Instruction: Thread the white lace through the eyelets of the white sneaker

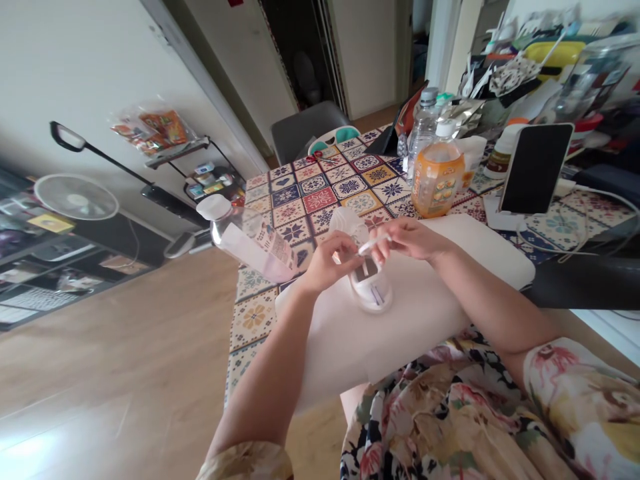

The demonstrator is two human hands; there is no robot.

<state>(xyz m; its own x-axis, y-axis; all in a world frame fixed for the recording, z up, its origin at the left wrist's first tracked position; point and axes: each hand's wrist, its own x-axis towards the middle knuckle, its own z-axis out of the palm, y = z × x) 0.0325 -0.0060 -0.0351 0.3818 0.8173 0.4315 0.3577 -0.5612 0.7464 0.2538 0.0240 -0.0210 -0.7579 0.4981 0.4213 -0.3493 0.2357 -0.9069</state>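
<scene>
My left hand [327,263] and my right hand [413,239] meet above a white mat, with thumbs and fingers pinched close together. A small, slim white piece [374,245] shows between the fingertips of my right hand. What the left fingertips pinch is too small to make out. Right below them is a rounded white object [374,293] with a dark window and a blue mark, its upper part partly covered by my fingers. Behind my left fingers stands a translucent, whitish crumpled item [347,222]. The white mat [345,353] lies under all this.
A large clear bottle with a white cap [260,243] leans at the left table edge. An orange-labelled bottle [437,175], a clear water bottle [423,130] and a phone on a stand [537,170] are to the right. Red scissors [320,157] lie farther back on the patterned tablecloth [320,199].
</scene>
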